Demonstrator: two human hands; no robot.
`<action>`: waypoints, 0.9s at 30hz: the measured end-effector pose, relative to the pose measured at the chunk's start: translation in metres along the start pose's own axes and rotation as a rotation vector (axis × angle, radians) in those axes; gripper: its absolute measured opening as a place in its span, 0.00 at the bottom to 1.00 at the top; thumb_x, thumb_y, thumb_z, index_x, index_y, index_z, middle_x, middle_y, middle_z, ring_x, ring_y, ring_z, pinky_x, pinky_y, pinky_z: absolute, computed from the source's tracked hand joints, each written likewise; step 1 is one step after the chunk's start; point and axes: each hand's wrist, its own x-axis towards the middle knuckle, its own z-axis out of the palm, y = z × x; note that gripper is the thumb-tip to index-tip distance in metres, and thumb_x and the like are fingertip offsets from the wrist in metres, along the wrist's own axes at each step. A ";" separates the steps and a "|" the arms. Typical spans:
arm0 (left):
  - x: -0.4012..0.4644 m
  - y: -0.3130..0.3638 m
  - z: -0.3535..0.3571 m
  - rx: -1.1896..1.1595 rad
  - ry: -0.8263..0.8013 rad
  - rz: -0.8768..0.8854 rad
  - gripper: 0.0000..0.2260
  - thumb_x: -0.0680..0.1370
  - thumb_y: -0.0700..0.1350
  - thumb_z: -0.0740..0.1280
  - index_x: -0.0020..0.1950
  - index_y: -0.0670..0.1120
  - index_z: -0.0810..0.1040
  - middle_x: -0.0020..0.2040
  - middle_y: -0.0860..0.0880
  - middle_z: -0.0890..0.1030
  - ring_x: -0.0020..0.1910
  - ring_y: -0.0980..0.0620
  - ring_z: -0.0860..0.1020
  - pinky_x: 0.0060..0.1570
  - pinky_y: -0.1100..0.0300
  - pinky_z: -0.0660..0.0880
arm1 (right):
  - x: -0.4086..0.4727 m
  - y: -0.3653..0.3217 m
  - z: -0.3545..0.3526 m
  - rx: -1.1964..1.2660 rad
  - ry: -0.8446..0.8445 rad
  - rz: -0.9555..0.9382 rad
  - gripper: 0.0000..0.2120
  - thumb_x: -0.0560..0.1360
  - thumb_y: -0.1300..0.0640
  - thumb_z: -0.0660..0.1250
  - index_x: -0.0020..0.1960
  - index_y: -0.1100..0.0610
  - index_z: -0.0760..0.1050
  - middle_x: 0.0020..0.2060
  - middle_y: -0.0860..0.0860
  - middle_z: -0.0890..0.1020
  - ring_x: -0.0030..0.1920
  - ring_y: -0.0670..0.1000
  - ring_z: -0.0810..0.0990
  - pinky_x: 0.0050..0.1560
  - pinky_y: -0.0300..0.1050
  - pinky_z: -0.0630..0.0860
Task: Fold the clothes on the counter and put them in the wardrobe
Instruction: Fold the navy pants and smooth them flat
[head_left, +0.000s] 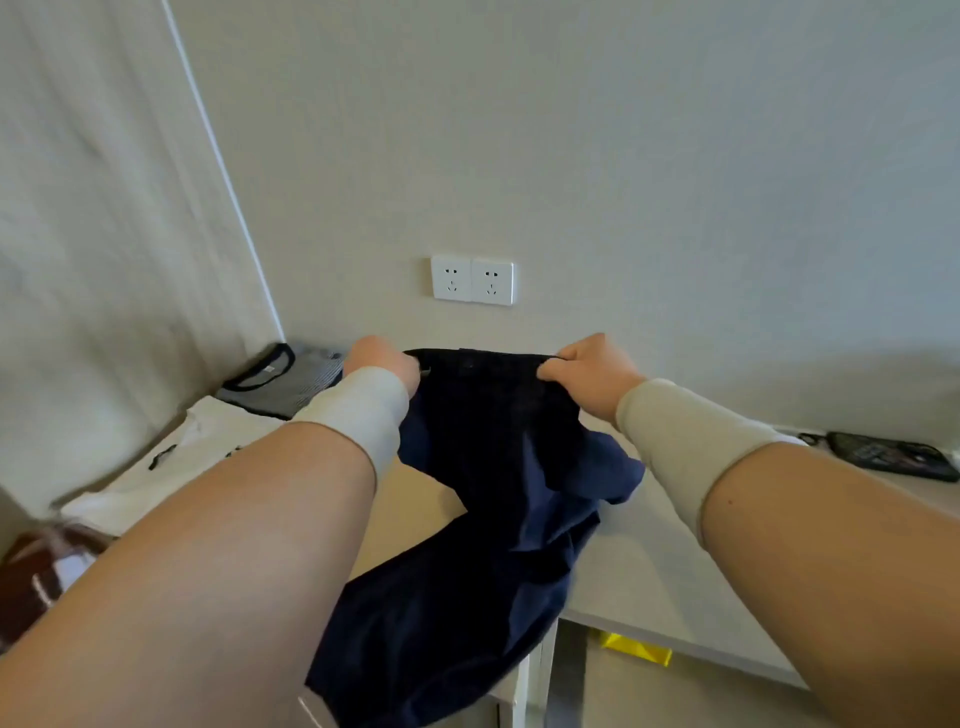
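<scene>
Counter (649, 566) fills the lower middle of the view, a pale top running from the left wall across to the right, with its near edge dropping away at the bottom. Across it lies the navy garment (488, 509), the piece now being handled: its far edge is lifted and stretched taut between both hands near the wall, while the rest slumps in loose folds on the counter and spills over the near edge. It looks soft, light and limp, with no stiffness of its own, so it should sag wherever it is not supported; the firmer band along the far edge seems the sensible place to hold, near its two ends, since that spreads the cloth flat for folding. To the left lies a white garment (171, 462) spread flat, and beyond it in the far left corner a striped grey top (291, 382) with a dark neckline. At the far right of the counter sits a dark flat object (893, 456) that I cannot identify. On the wall beyond, a double socket (471, 279). The left hand (382, 361) is curled around the left end of the band, and the right hand (589, 371) pinches the right end with fingers bent over the cloth
</scene>
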 end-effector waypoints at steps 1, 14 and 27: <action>-0.004 0.003 -0.004 -0.047 0.029 -0.006 0.13 0.77 0.37 0.60 0.60 0.36 0.76 0.52 0.40 0.80 0.50 0.41 0.78 0.41 0.56 0.71 | -0.006 -0.005 0.004 -0.003 -0.085 -0.004 0.16 0.74 0.55 0.68 0.30 0.58 0.71 0.28 0.52 0.73 0.32 0.52 0.70 0.36 0.43 0.69; -0.017 -0.015 -0.077 -0.252 0.406 0.145 0.13 0.79 0.34 0.55 0.59 0.41 0.75 0.53 0.47 0.76 0.51 0.44 0.75 0.49 0.58 0.68 | -0.050 -0.021 0.039 -0.942 -0.453 0.087 0.17 0.77 0.50 0.65 0.61 0.59 0.76 0.56 0.55 0.79 0.51 0.57 0.77 0.54 0.46 0.73; 0.021 -0.130 -0.194 0.695 -0.152 0.410 0.27 0.70 0.71 0.62 0.33 0.46 0.70 0.34 0.49 0.73 0.35 0.47 0.73 0.34 0.58 0.67 | -0.053 -0.106 0.168 -1.048 -0.323 0.233 0.16 0.77 0.63 0.62 0.64 0.59 0.74 0.61 0.55 0.76 0.62 0.59 0.76 0.61 0.50 0.73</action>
